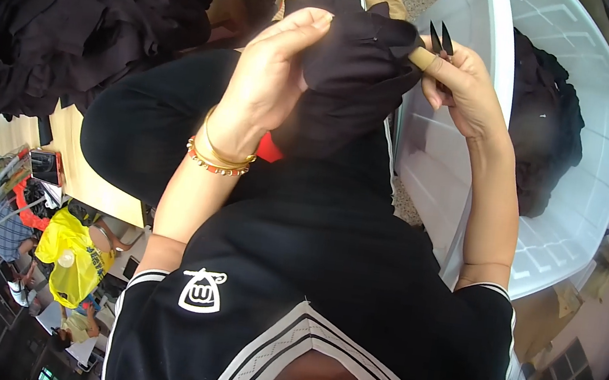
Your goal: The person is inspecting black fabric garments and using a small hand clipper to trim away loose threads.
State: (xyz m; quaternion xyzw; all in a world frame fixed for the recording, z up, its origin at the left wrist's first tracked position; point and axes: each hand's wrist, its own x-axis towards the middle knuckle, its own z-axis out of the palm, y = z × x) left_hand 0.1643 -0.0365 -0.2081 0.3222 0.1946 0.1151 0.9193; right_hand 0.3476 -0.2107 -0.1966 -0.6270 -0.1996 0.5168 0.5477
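A bunched dark garment piece (363, 67) is held up in front of me, above my lap. Its left side is gripped by my left hand (280, 56), with the thumb on top and the other fingers hidden behind the cloth. My right hand (461, 84) is closed around small black thread snips (440, 39), whose two pointed blades stick up, slightly apart. Tan tape (420, 58) wraps the right thumb, and its tip meets the garment's right edge. Whether the right fingers also pinch the cloth I cannot tell.
A large heap of dark cloth (88, 23) lies at the far left, near a light wooden tabletop (88, 169). On my right stands a big translucent plastic bin (594, 151) with more dark cloth (544, 122) inside. Several people sit at the lower left, one in yellow (69, 251).
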